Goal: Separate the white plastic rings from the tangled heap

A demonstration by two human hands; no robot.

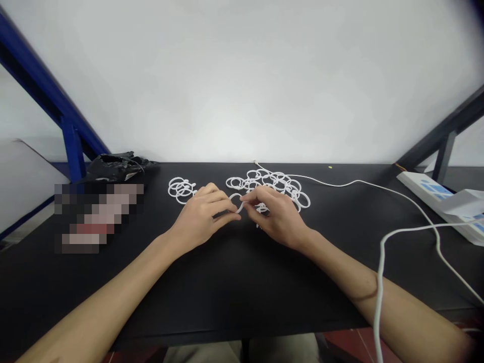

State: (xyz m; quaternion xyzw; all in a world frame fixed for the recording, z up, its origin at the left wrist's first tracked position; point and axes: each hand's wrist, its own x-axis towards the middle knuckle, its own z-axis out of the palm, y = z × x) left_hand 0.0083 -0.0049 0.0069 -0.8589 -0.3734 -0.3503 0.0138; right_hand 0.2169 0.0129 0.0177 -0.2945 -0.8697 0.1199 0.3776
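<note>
A black desk (pixel 234 282) fills the width of the view, its far edge running along a pale wall (pixel 242 80). A blue frame (pixel 73 143) slants down at the left and a dark bar (pixel 440 151) at the right. Below the near edge show the person's legs (pixel 283 348) and a red floor (pixel 355 343).

Near the middle of the desk, the left hand (pixel 202 212) and right hand (pixel 282 217) almost meet at a white ring (pixel 240 207). The fingers of each are drawn together in a pinch on it, thumb against forefinger. A heap of white rings (pixel 278 181) lies just behind the right hand, partly hidden by it; a smaller ring cluster (pixel 183 187) lies just behind the left.

Toward the near edge, the forearms frame a broad stretch of plain black top. Sideways room is tighter: a black plastic bag (pixel 113 166) sits at the far left corner, with a pixelated patch before it. At the right edge is a white unit with blue panels (pixel 431 194). A thin cable (pixel 357 181) runs rightward from the heap, while a thicker cable (pixel 381 272) passes across the right forearm.
</note>
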